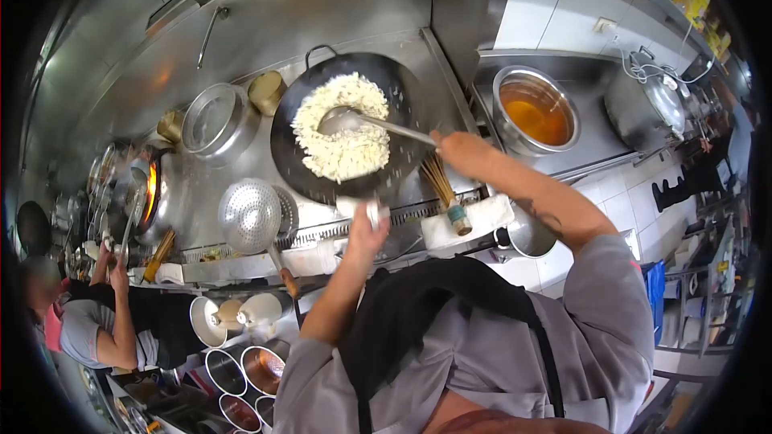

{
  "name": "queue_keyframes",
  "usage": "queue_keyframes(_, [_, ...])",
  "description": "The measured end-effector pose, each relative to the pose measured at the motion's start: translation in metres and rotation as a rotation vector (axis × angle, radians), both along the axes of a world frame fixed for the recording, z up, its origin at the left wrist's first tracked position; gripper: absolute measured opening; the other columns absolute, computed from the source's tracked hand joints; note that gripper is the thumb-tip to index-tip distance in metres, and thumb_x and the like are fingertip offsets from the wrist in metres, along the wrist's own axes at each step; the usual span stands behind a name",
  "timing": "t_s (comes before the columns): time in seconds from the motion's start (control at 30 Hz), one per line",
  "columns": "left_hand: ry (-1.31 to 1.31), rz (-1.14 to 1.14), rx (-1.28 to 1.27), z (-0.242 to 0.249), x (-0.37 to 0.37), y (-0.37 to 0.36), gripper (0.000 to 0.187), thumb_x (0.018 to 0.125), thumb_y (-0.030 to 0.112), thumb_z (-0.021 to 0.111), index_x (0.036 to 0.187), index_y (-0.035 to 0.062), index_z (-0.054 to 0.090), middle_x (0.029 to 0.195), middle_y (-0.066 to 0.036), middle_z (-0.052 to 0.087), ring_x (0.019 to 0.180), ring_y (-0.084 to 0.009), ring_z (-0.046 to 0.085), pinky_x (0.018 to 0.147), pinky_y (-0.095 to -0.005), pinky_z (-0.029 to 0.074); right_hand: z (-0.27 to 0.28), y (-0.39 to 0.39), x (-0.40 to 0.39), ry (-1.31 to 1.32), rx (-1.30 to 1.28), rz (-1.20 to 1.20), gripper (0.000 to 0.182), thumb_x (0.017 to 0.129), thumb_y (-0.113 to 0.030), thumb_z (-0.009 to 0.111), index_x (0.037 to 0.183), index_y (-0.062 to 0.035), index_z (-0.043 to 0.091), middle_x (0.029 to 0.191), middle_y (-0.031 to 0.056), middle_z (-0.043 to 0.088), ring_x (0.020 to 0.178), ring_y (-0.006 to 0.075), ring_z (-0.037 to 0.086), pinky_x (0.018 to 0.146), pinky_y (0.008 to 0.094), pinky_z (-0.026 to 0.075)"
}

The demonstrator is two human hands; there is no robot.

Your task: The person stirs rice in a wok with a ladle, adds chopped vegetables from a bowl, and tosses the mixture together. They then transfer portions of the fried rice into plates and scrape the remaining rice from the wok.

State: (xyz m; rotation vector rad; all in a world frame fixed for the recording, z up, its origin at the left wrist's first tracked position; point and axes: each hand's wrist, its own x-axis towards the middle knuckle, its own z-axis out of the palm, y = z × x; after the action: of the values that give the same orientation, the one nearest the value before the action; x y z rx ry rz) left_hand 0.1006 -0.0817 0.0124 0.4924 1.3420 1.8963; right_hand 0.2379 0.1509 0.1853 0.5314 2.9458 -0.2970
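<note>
My right hand [462, 153] is closed around the long handle of a metal ladle [394, 127]. The ladle's bowl rests in a heap of pale, rice-like food [350, 162] inside a black wok [283, 138]. At the wok's near edge, my left hand [367, 231] grips a white cloth [375, 210] pressed against the rim; any handle under it is hidden. A bamboo brush [441, 185] with a wrapped end lies just below my right hand, beside the wok, near a folded white towel [466, 221].
Left of the wok are a perforated skimmer [251, 215], a strainer over a pot [215, 122] and a tin can [266, 92]. A bowl of orange liquid [535, 112] stands right. At far left, another person [96, 325] works by a flaming burner [151, 191]. Several containers [226, 371] sit below.
</note>
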Motion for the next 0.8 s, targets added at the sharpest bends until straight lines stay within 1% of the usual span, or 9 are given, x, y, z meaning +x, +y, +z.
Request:
queue_keyframes(0.03, [-0.806, 0.112, 0.011, -0.011, 0.004, -0.011, 0.016, 0.089, 0.025, 0.052, 0.097, 0.0112, 0.055, 0.071, -0.002, 0.057, 0.060, -0.0151, 0.054, 0.044, -0.0274, 0.041, 0.001, -0.013, 0.001, 0.030, 0.021, -0.031, 0.028, 0.089, -0.018, 0.050, 0.113, -0.0028, 0.050, 0.083, 0.0226, 0.063, 0.080, 0.0394, 0.063, 0.073, 0.0488, 0.050])
queue_keyframes(0.1, [-0.876, -0.032, 0.007, 0.006, 0.018, -0.036, 0.016, 0.089, 0.027, 0.051, 0.095, 0.0122, 0.054, 0.068, -0.002, 0.056, 0.061, -0.0165, 0.056, 0.044, -0.0295, 0.043, 0.019, -0.013, 0.008, -0.009, -0.038, -0.018, 0.031, 0.089, -0.020, 0.051, 0.114, -0.0021, 0.049, 0.082, 0.0227, 0.063, 0.079, 0.0403, 0.062, 0.072, 0.0492, 0.049])
queue_keyframes(0.17, [-0.913, 0.146, -0.017, 0.042, -0.004, -0.010, 0.017, 0.091, 0.028, 0.048, 0.094, 0.0116, 0.054, 0.072, -0.003, 0.055, 0.062, -0.0166, 0.053, 0.045, -0.0280, 0.041, 0.032, -0.022, 0.019, -0.046, -0.147, 0.075, 0.034, 0.088, -0.020, 0.052, 0.117, -0.0025, 0.049, 0.084, 0.0228, 0.063, 0.079, 0.0403, 0.062, 0.072, 0.0495, 0.049])
queue_keyframes(0.37, [-0.908, 0.053, 0.007, 0.097, -0.049, 0.010, 0.021, 0.094, 0.027, 0.044, 0.100, 0.0096, 0.054, 0.085, -0.005, 0.058, 0.067, -0.0153, 0.050, 0.046, -0.0235, 0.039, 0.065, -0.009, 0.036, -0.089, -0.214, 0.207, 0.041, 0.088, -0.020, 0.055, 0.126, -0.0064, 0.049, 0.088, 0.0221, 0.064, 0.082, 0.0370, 0.063, 0.076, 0.0462, 0.049])
queue_keyframes(0.5, [-0.881, 0.085, 0.085, 0.068, -0.051, 0.022, 0.015, 0.091, 0.024, 0.048, 0.095, 0.0115, 0.057, 0.083, -0.004, 0.059, 0.063, -0.0157, 0.052, 0.043, -0.0218, 0.039, 0.008, 0.011, 0.007, -0.064, -0.266, 0.179, 0.040, 0.089, -0.017, 0.052, 0.126, -0.0033, 0.048, 0.085, 0.0211, 0.065, 0.077, 0.0366, 0.064, 0.071, 0.0444, 0.051])
queue_keyframes(0.57, [-0.831, 0.134, 0.023, 0.017, -0.020, 0.000, 0.014, 0.090, 0.025, 0.050, 0.094, 0.0125, 0.056, 0.080, -0.004, 0.058, 0.063, -0.0153, 0.053, 0.043, -0.0237, 0.040, -0.022, 0.010, -0.010, 0.025, 0.158, 0.081, 0.041, 0.088, -0.014, 0.050, 0.126, 0.0020, 0.045, 0.078, 0.0213, 0.064, 0.074, 0.0362, 0.064, 0.065, 0.0435, 0.052])
queue_keyframes(0.63, [-0.918, -0.006, 0.040, -0.026, 0.000, -0.032, 0.014, 0.090, 0.027, 0.050, 0.093, 0.0136, 0.055, 0.077, -0.003, 0.057, 0.063, -0.0146, 0.053, 0.045, -0.0255, 0.042, -0.010, -0.006, -0.002, 0.076, 0.225, 0.076, 0.041, 0.087, -0.012, 0.048, 0.124, 0.0056, 0.044, 0.074, 0.0222, 0.062, 0.072, 0.0364, 0.064, 0.063, 0.0439, 0.052])
queue_keyframes(0.73, [-0.719, 0.118, -0.146, 0.023, 0.001, -0.031, 0.018, 0.091, 0.030, 0.048, 0.094, 0.0141, 0.055, 0.076, -0.002, 0.057, 0.062, -0.0150, 0.053, 0.046, -0.0257, 0.042, 0.008, -0.013, 0.018, 0.335, 0.062, -0.074, 0.040, 0.089, -0.012, 0.050, 0.126, 0.0002, 0.045, 0.077, 0.0212, 0.062, 0.072, 0.0373, 0.064, 0.061, 0.0445, 0.051])
queue_keyframes(0.8, [-0.749, 0.183, -0.066, 0.040, -0.043, -0.002, 0.019, 0.093, 0.030, 0.045, 0.091, 0.0134, 0.054, 0.075, -0.001, 0.056, 0.060, -0.0140, 0.050, 0.045, -0.0233, 0.037, 0.010, -0.013, 0.017, 0.482, -0.068, -0.022, 0.038, 0.090, -0.012, 0.051, 0.126, -0.0010, 0.046, 0.076, 0.0185, 0.062, 0.068, 0.0328, 0.064, 0.059, 0.0417, 0.051])
